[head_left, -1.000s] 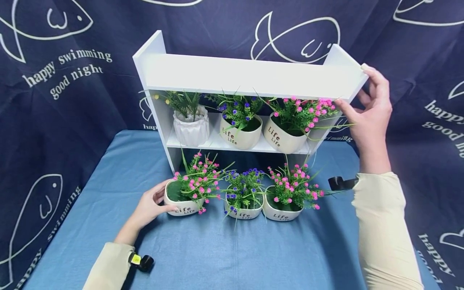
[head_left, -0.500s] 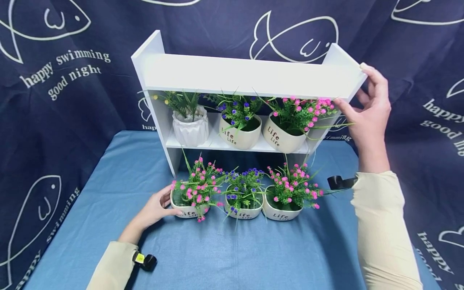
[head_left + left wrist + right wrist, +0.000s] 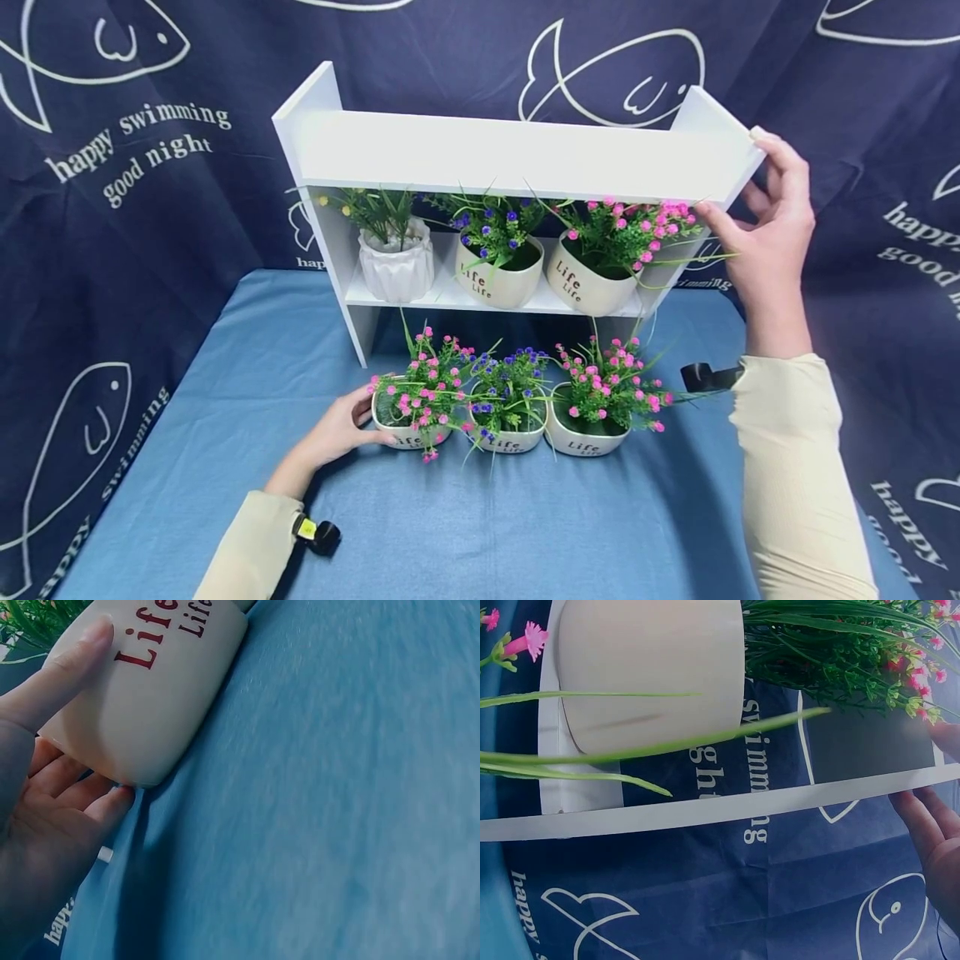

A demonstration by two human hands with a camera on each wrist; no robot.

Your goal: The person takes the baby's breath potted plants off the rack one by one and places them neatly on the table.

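Observation:
My left hand (image 3: 341, 429) grips the left end of a cream flowerpot (image 3: 411, 440) with pink artificial flowers, which stands on the blue cloth. In the left wrist view, its thumb presses the front of this pot (image 3: 150, 697), beside the "Life" lettering, while the fingers lie against its end. Close to its right stand a blue-flowered pot (image 3: 510, 442) and another pink-flowered pot (image 3: 588, 442). High on the right, my right hand (image 3: 776, 225) holds the side panel of a white shelf (image 3: 517, 154), thumb at the front edge. The right wrist view shows fingers (image 3: 922, 821) on the panel's outer side.
The shelf's middle board bears a white ribbed pot (image 3: 397, 271) with yellow flowers, a cream pot (image 3: 498, 279) with blue flowers and a cream pot (image 3: 592, 283) with pink ones. Behind hangs a dark blue fish-print curtain (image 3: 450, 50). Blue cloth (image 3: 487, 533) covers the table.
My left hand has slid the pink-flowered pot rightward along the cloth, up close to the blue-flowered pot. My right hand keeps its hold on the shelf.

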